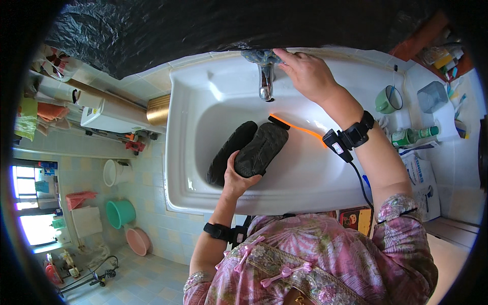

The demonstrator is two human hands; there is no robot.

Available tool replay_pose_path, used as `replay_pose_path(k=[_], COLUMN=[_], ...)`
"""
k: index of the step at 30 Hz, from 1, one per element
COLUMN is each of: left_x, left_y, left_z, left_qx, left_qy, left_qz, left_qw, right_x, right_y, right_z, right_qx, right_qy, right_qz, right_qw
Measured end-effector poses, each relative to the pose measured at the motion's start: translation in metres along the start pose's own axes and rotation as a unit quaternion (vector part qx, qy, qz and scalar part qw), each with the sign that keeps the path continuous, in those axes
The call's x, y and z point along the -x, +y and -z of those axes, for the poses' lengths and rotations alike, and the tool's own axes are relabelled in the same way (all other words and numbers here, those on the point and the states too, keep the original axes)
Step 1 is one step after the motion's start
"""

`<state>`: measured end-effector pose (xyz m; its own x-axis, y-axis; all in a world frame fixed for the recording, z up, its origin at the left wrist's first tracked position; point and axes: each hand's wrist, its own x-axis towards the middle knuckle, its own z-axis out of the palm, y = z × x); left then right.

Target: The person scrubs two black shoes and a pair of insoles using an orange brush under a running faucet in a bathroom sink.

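Note:
My left hand (pixel 239 179) is closed round the near end of a dark shoe (pixel 265 147), whose sole faces up. Beside it, on its left, a second dark shoe (pixel 231 152) lies in the white washbasin (pixel 185 198). At the back rim stands a chrome tap (pixel 265 84); no stream of water can be made out under its spout. My right hand (pixel 307 73) reaches to the tap's top, fingers stretched out at its right side and seemingly touching the handle. An orange brush (pixel 300 130) with black bristles rests in the basin, right of the shoes.
Black plastic sheeting (pixel 229 25) hangs along the back. To the right stand a green mug (pixel 389 99), a clear grey cup (pixel 432 96) and a green bottle (pixel 404 136). A green basin (pixel 120 213) and a pink basin (pixel 138 241) are at the lower left.

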<state>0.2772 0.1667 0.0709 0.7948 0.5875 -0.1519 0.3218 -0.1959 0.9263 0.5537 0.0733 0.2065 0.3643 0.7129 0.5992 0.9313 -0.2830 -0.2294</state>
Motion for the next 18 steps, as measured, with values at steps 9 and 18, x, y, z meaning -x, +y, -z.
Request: replay_pose_path(k=[9, 18], left_x=[0.0, 0.0], left_y=[0.006, 0.001], left_z=[-0.001, -0.001], left_qx=[0.009, 0.006], left_qy=[-0.005, -0.002], left_qz=[0.026, 0.022], left_qw=[1.0, 1.0], right_x=[-0.003, -0.007], right_y=[-0.002, 0.0], right_z=[0.005, 0.001], right_qx=[0.006, -0.011], right_qy=[-0.018, -0.006], right_qz=[-0.01, -0.015], right_qw=[1.0, 1.0])
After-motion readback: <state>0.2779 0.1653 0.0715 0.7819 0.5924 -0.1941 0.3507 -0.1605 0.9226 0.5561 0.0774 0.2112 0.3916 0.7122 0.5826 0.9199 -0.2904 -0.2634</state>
